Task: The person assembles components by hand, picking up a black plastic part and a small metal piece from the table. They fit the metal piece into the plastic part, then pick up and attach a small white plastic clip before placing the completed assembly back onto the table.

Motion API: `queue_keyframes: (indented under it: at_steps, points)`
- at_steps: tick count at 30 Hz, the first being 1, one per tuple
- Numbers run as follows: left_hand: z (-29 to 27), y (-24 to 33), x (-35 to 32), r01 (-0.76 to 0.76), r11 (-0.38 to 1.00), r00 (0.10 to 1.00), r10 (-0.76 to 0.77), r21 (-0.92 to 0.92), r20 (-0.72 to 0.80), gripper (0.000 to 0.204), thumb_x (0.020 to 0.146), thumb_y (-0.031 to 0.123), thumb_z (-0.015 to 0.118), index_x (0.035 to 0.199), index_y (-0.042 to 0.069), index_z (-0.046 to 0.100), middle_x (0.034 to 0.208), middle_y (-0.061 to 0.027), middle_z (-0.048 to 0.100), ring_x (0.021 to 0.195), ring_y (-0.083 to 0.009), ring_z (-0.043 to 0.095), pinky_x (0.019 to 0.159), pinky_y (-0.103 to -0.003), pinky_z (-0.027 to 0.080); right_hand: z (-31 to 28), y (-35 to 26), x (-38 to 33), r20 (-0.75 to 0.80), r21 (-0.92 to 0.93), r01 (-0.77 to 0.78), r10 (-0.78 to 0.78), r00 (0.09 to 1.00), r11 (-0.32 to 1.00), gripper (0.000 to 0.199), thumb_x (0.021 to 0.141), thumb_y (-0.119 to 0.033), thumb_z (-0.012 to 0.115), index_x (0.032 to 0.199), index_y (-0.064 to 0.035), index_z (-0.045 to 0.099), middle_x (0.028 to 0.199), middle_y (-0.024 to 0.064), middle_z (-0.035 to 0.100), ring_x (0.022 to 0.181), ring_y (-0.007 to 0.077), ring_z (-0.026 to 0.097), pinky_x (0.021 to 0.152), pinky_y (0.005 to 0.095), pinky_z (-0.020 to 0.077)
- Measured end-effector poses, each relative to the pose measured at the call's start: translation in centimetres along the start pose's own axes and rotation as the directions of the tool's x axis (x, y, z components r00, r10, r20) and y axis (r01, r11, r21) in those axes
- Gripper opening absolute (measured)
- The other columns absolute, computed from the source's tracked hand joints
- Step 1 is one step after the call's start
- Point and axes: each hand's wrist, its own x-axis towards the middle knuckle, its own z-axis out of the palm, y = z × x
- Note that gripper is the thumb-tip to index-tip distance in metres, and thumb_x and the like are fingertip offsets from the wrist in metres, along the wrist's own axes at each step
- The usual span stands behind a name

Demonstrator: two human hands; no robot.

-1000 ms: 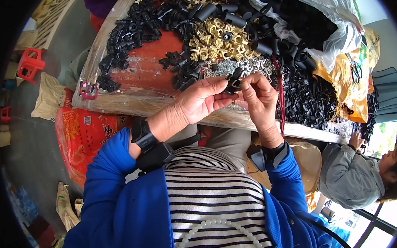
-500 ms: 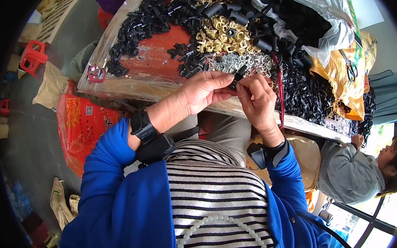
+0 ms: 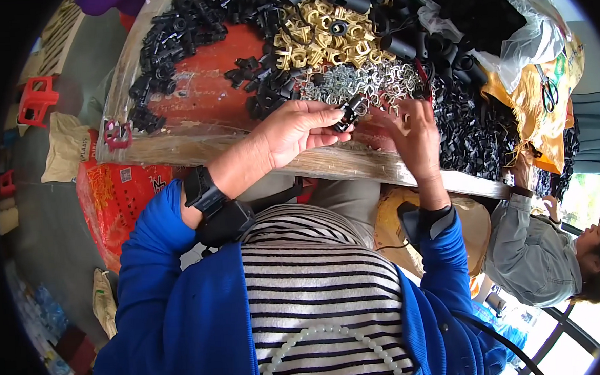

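Note:
My left hand [image 3: 294, 133] pinches a small black plastic fitting [image 3: 352, 113] between thumb and fingers, just above the near edge of the table. To the right of it, my right hand [image 3: 417, 140] is raised with thumb and fingers apart, and I see nothing in it. Its fingertips are by the near right side of a pile of small silver metal clips [image 3: 355, 83]. Beside them, a heap of small black parts [image 3: 473, 134] spreads to the right. Brass-coloured clips [image 3: 326, 33] are heaped behind the silver ones.
The red tabletop [image 3: 206, 70] has a worn, film-wrapped wooden edge [image 3: 196, 149]. Black fittings [image 3: 186, 24] pile at the far left. Scissors [image 3: 547, 93] lie on a yellow sack [image 3: 530, 111] at right, near a clear plastic bag [image 3: 536, 32]. Another person [image 3: 534, 257] sits at the right.
My right hand has left the black fitting and moved right, its fingers spreading. The fitting stays in my left hand. The view has shifted slightly, and the other person's hand has reached onto the yellow sack.

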Motion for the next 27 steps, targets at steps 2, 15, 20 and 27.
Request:
queue_keyframes:
  at_steps: [2, 15, 20, 27]
  points:
    - [-0.1, 0.1, 0.4, 0.009, 1.0, 1.0, -0.009, -0.014, -0.001, 0.021, 0.08, 0.015, 0.048, 0.094, 0.001, 0.053, 0.089, -0.0095, 0.057, 0.079, -0.0152, 0.056, 0.067, -0.021, 0.045, -0.2, 2.3, -0.5, 0.074, -0.031, -0.034, 0.036, 0.997, 0.999, 0.02, 0.068, -0.009, 0.059, 0.085, -0.004, 0.049, 0.072, 0.0075, 0.05, 0.058, 0.0215, 0.051, 0.052, 0.0291, 0.0423]
    - [1.2, -0.8, -0.2, -0.068, 0.994, 0.998, 0.067, -0.082, -0.005, 0.017, 0.08, 0.014, 0.048, 0.093, 0.004, 0.051, 0.091, -0.0104, 0.056, 0.085, -0.0192, 0.055, 0.072, -0.026, 0.045, -0.3, -2.3, 0.2, 0.167, 0.427, -0.062, -0.011, 0.986, 0.902, 0.015, 0.068, -0.01, 0.062, 0.076, 0.0, 0.054, 0.066, 0.0083, 0.052, 0.053, 0.0154, 0.05, 0.046, 0.0264, 0.0395]
    - [1.9, -1.1, -2.6, -0.101, 0.986, 0.993, 0.108, -0.129, 0.044, 0.019, 0.077, 0.02, 0.053, 0.09, 0.006, 0.052, 0.088, -0.0067, 0.057, 0.082, -0.0158, 0.055, 0.072, -0.028, 0.044, -2.1, -5.1, -0.2, 0.174, 0.451, 0.02, -0.11, 0.979, 0.892, 0.019, 0.066, -0.017, 0.064, 0.075, -0.0012, 0.057, 0.068, 0.0102, 0.054, 0.061, 0.0206, 0.052, 0.054, 0.0291, 0.0411]
    - [1.7, -1.8, -3.1, -0.099, 0.965, 0.965, 0.153, -0.243, 0.214, 0.019, 0.08, 0.017, 0.046, 0.095, 0.005, 0.051, 0.095, -0.0106, 0.055, 0.089, -0.0216, 0.053, 0.08, -0.034, 0.042, -3.0, -6.4, -1.6, 0.313, 0.852, -0.24, -0.085, 0.946, 0.465, 0.025, 0.069, -0.014, 0.063, 0.086, 0.0009, 0.052, 0.073, 0.0037, 0.055, 0.067, 0.0108, 0.051, 0.059, 0.0223, 0.0421]
